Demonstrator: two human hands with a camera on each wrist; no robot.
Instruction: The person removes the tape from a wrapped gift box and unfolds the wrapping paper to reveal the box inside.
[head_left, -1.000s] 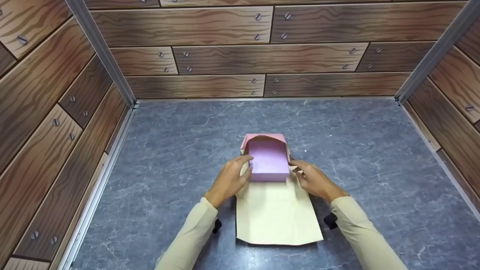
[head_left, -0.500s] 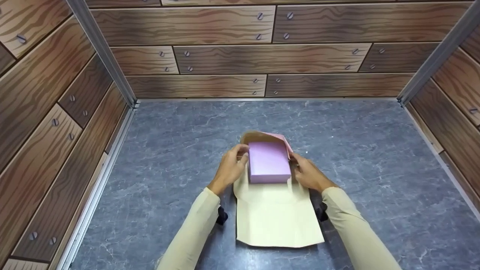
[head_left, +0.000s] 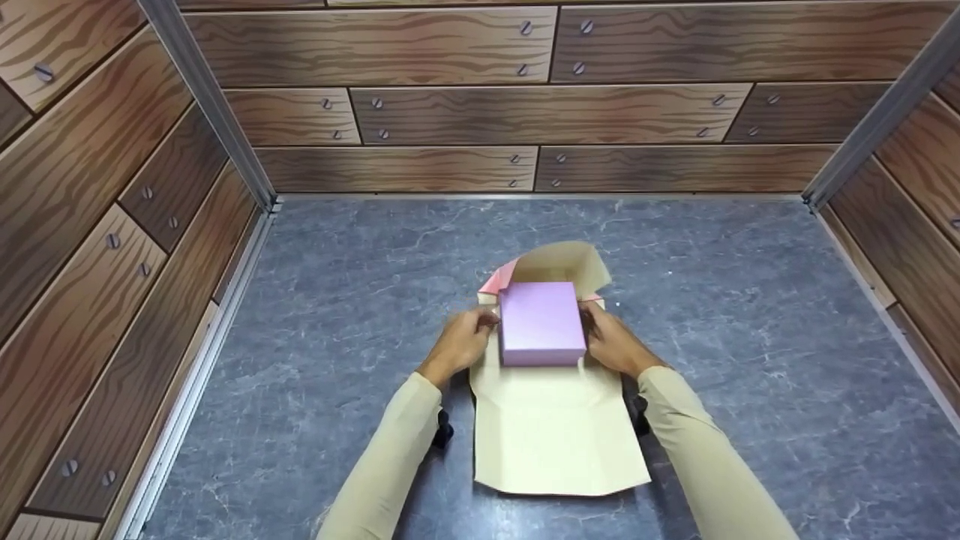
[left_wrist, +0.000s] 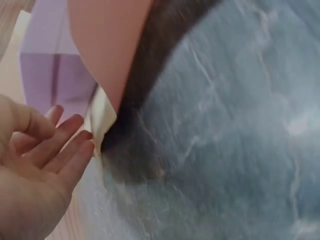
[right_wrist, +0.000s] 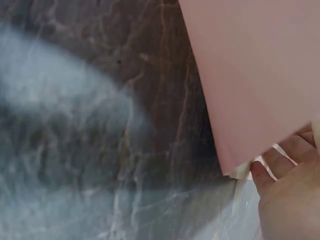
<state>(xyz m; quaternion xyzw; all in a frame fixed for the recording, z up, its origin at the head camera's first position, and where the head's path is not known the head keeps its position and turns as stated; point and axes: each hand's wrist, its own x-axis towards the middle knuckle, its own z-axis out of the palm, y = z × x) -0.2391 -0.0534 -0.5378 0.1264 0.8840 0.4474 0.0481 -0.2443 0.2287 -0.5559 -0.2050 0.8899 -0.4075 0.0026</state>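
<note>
A purple box [head_left: 541,319] lies on a sheet of wrapping paper [head_left: 559,442], cream inside and pink outside. Beyond the box, the far part of the sheet stands up as a curved flap [head_left: 562,259], its left side folded inward. My left hand [head_left: 457,341] is by the box's left side; in the left wrist view its fingers are loosely bent, the fingertips by the sheet's cream edge [left_wrist: 103,117]. On the other side, my right hand [head_left: 615,341] has its fingers at the lower edge of the pink sheet [right_wrist: 260,75]. Its thumb is hidden.
The near part of the sheet lies flat toward me on a grey-blue marbled surface [head_left: 360,300]. Wood-patterned panels [head_left: 405,169] enclose the back and both sides, with metal strips along the corners.
The far flap of the sheet has swung upward and back, uncovering the top of the box. Its right side has sprung outward while the left has folded in. Both hands have shifted slightly.
</note>
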